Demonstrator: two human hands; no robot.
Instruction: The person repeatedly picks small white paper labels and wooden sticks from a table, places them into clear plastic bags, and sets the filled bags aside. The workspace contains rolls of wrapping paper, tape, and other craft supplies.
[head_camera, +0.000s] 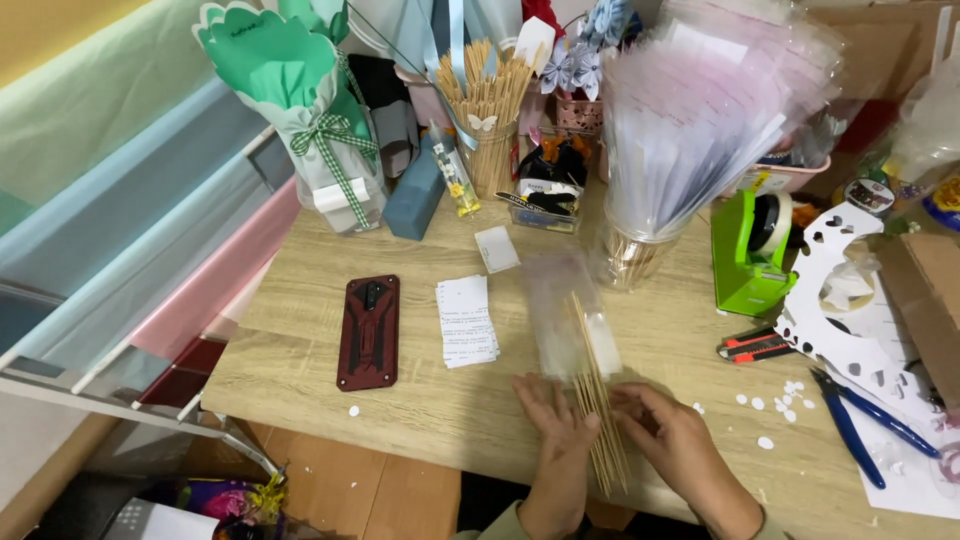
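A bundle of wooden skewers (598, 400) is pinched between left hand (553, 420) and right hand (665, 430); fingers are closed around it, keeping the sticks aligned above the table (300, 350).

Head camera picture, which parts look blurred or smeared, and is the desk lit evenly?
Head view: the clear sleeve above the skewer bundle is smeared, as are the plastic sleeves in the jar; the phone case and paper slips stay sharp; light on the table is soft and even.

The thin wooden sticks (597, 400) are bunched together, pinched between two hands. Their tops poke into a clear bag (562, 305) just above.
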